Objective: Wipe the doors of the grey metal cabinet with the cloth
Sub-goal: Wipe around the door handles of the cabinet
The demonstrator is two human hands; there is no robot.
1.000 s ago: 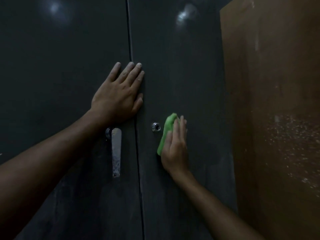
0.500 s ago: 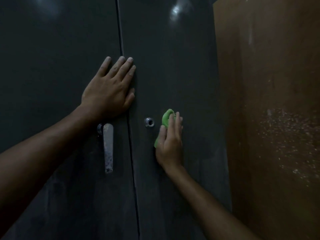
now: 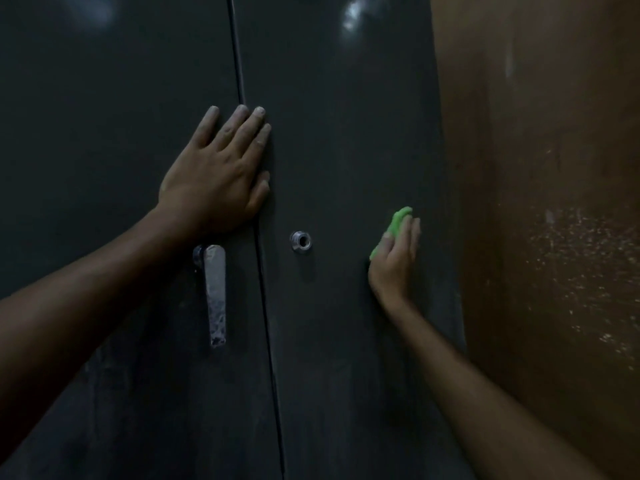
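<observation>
Head: cloth (image 3: 394,230) near door's (image 3: 346,133) right edge.

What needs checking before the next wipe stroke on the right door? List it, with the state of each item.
1. Cloth under the wiping hand: ok. The green cloth is pressed to the right door by the right hand.
2. Doors held shut: ok. The left hand lies flat across the seam, above the handle.
3. Room to the right: not ok. The right hand is close to the door's edge by the brown wall; the stroke should turn back.
4. Lock clear of the cloth: ok, it stands apart, left of the cloth.
5. Dirt left on the lower door: cannot tell, too dark.
</observation>
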